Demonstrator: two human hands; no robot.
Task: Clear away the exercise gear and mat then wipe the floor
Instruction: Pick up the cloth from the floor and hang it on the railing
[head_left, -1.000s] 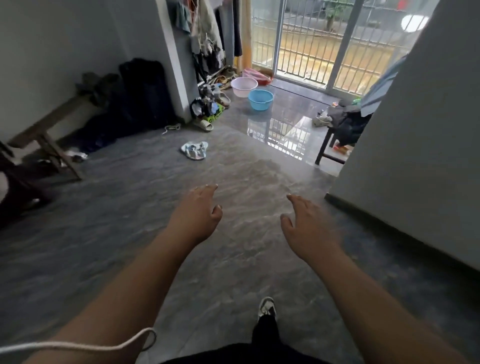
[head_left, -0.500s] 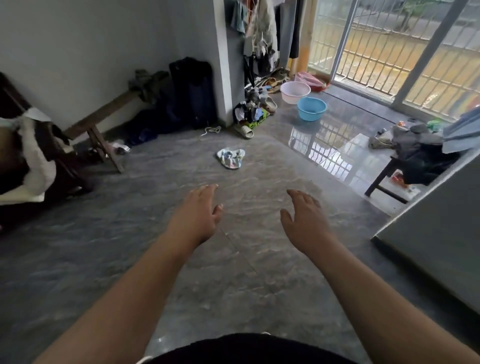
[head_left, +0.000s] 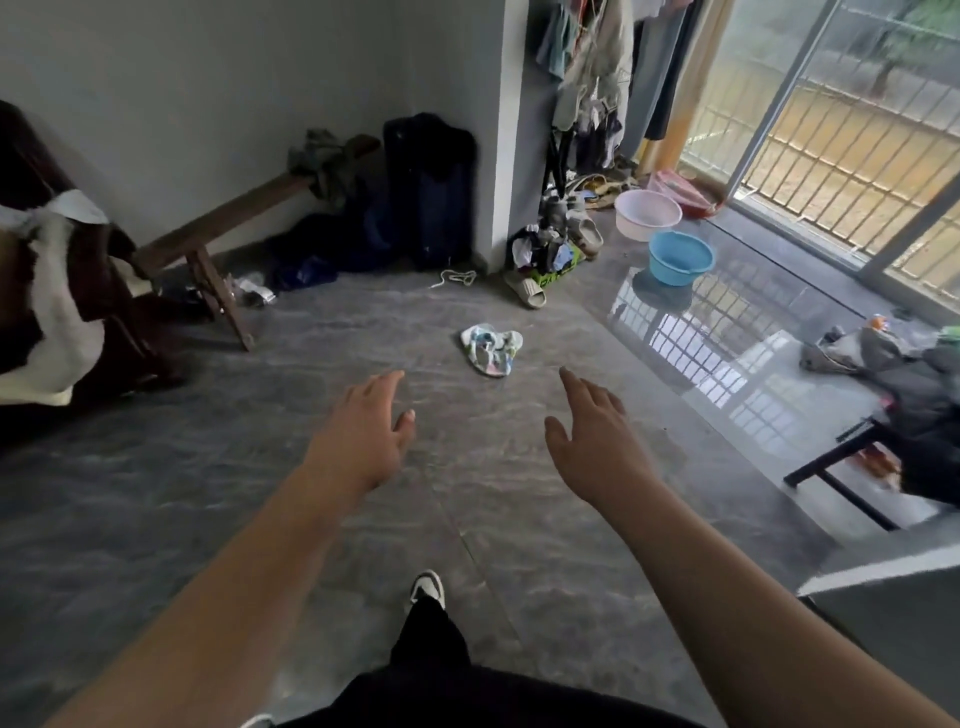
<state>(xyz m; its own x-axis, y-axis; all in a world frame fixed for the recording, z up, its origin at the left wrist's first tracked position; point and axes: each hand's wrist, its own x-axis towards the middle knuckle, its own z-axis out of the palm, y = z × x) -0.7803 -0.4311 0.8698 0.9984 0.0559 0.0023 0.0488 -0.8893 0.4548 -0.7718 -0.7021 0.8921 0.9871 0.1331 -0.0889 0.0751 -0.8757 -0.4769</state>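
Both forearms are bare, no sleeves showing. Black trousers (head_left: 431, 639) cover the leg, ending at a black-and-white sneaker (head_left: 428, 586).

A lived-in home: clothes hanging (head_left: 597, 57) by a barred sliding door (head_left: 831, 135), plastic wash basins (head_left: 680, 258) and slippers (head_left: 491, 347) on the grey tiled floor (head_left: 156, 519), a wooden bench (head_left: 228, 218) against the wall.

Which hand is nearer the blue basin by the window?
Right. The right hand hangs open over bare floor, with the blue basin ahead and to its right. The left hand, also open and empty, is farther off on the other side.
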